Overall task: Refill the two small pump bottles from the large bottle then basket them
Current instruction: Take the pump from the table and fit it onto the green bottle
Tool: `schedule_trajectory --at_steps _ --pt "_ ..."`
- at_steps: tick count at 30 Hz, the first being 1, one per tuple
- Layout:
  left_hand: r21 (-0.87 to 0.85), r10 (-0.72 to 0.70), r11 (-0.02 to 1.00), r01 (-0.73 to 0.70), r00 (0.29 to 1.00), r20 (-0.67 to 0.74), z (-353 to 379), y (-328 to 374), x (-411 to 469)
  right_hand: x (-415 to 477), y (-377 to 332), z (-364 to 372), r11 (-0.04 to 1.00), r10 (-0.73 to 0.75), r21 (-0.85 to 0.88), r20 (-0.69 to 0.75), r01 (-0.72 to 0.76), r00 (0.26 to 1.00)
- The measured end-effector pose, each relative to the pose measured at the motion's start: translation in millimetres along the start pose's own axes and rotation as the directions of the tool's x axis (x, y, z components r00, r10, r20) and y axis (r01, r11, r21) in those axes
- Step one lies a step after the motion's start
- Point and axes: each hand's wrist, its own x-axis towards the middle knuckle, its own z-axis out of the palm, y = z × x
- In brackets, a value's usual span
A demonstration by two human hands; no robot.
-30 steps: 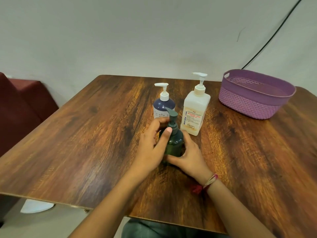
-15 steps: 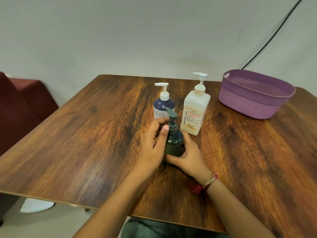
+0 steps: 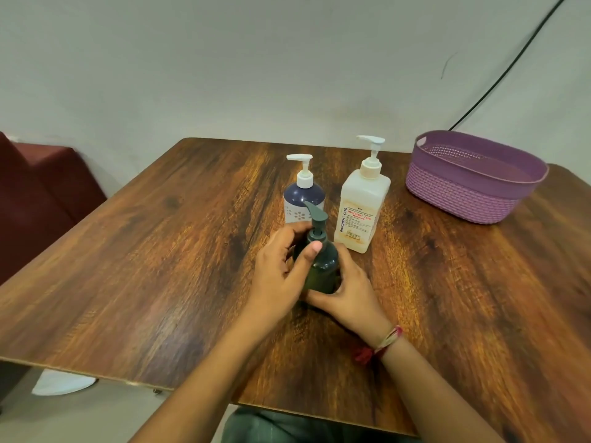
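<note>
Over the last second little has moved: the left grip has only shifted its thumb slightly on the green bottle's pump collar, so the pump is still on and no refilling has begun. The bottle stands on the desk between both grips; the left curls round its neck, the right grip wraps its base

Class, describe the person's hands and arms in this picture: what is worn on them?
Both forearms are bare, without sleeves. The right hand has a red and pale thread band at its wrist, with a red tuft. The left hand wears nothing visible.
</note>
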Motion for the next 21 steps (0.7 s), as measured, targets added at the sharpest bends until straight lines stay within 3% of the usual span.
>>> schedule_trajectory --at_steps 3,8,17,21 --pt "-0.01 -0.05 0.999 0.05 0.999 -0.015 -0.6 4.8 1.6 0.0 -1.7 -1.0 1.0 -0.005 -0.006 0.007 0.005 1.0" --pt "0.101 -0.094 0.988 0.113 0.981 -0.172 10.2 9.7 11.6 -0.1 -2.3 -1.5 0.999 0.004 -0.032 0.003 -0.004 1.0" --pt "0.121 -0.006 0.992 0.019 0.994 -0.111 4.8 8.6 14.2 1.5 -5.7 -4.3 0.999 0.032 -0.024 0.012 -0.032 0.999" --pt "0.145 -0.117 0.979 0.139 0.981 -0.154 16.4 14.3 3.3 0.4 -3.4 -1.3 1.0 0.029 -0.012 0.001 -0.029 1.0"
